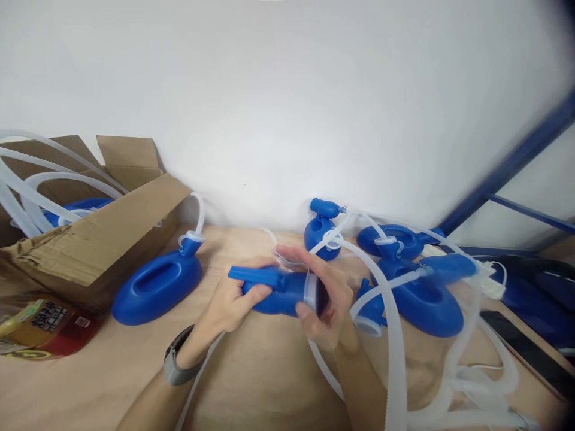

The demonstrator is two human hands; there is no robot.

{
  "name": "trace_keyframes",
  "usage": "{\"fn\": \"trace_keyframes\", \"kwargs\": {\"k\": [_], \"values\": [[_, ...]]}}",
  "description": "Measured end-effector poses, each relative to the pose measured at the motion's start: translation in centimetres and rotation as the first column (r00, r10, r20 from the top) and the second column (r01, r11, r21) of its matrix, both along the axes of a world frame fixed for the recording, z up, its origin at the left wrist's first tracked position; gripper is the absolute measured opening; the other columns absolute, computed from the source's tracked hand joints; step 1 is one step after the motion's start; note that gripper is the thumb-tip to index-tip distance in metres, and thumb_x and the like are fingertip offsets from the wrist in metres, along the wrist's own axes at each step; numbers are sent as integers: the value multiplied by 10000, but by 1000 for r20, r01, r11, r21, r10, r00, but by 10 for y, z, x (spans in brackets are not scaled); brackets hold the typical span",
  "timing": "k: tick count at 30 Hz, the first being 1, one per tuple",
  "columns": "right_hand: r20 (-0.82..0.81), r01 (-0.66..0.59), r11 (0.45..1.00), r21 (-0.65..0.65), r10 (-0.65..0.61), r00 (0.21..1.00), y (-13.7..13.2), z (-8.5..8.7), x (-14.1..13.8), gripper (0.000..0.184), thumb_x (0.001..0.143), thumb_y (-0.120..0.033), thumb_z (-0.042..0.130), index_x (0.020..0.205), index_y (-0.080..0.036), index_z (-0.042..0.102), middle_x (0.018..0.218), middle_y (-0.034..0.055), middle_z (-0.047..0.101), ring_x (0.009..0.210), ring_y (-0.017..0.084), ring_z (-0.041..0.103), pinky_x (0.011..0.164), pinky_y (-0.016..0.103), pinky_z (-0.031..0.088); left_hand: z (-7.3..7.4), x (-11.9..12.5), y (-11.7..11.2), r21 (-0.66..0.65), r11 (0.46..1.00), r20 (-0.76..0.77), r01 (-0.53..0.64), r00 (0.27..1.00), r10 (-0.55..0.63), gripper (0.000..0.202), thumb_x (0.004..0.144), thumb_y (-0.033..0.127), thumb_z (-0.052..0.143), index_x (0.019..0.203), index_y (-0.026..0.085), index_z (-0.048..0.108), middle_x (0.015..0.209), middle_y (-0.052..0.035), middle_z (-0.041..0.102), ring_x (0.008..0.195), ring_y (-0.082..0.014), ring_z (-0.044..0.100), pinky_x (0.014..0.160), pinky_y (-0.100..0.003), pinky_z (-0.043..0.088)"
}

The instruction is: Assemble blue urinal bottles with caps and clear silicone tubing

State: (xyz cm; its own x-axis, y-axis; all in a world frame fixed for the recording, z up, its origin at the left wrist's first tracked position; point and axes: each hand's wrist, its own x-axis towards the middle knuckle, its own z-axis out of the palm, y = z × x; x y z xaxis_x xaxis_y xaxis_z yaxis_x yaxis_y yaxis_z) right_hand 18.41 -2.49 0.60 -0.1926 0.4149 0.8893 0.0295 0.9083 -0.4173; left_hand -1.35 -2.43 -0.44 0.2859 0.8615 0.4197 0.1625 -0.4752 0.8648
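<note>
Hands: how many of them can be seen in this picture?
2: the left hand holds one end of the blue piece; the right hand is at its other, white-rimmed end.

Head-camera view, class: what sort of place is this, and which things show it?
Probably a makeshift indoor workspace: an open brown cardboard box and several blue handled plastic bottles share a flat light-brown surface beside a white wall.
</note>
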Motion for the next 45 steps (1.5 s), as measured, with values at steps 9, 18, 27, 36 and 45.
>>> {"fn": "trace_keyframes", "kwargs": {"k": [9, 18, 27, 36, 45], "values": [[40, -32, 999, -13, 33, 999, 8, -8, 0, 756, 894, -247, 581, 1637, -242, 437, 1550, 105, 630, 1350, 315, 680, 1067, 472, 634, 8, 0, 3, -417, 909, 93, 24, 996, 17, 704, 906, 799, 617, 1140, 169, 826, 1204, -100, 800, 1176, -351, 708, 1017, -397, 552], [-82, 151, 979, 136, -141, 987, 14, 0, -5, 542, 841, -72, 649, 1352, -238, 721, 1154, 94, 829, 1020, 261, 812, 888, 399, 698, 11, -2, 4, -308, 948, 25, -78, 996, 90, 659, 938, 774, 594, 1131, 193, 836, 1121, -70, 817, 1088, -322, 723, 1017, -394, 540], [-92, 165, 982, 90, -157, 983, 14, 3, -6, 379, 863, -25, 683, 1146, -249, 798, 1083, 80, 835, 973, 256, 816, 859, 408, 701, 10, -3, 6, -242, 965, -30, -96, 995, 91, 637, 974, 732, 568, 1131, 171, 825, 1168, -90, 812, 1117, -336, 720, 1034, -411, 534], [-170, 122, 947, -298, -178, 969, 10, 3, -9, 218, 941, -170, 739, 1113, -284, 810, 937, 23, 840, 874, 223, 811, 844, 393, 692, 11, -2, 3, -172, 967, -133, -189, 977, 167, 565, 999, 676, 558, 1033, 171, 808, 1064, -76, 821, 1009, -309, 728, 915, -373, 547], [-151, -146, 872, -467, 85, 985, 21, 5, 13, 142, 882, -242, 849, 992, -330, 867, 1067, 18, 846, 978, 223, 814, 860, 363, 703, 18, 1, -7, -40, 976, -297, -214, 935, 193, 494, 1023, 595, 554, 816, 186, 739, 774, -4, 738, 720, -199, 647, 685, -286, 461]]}}
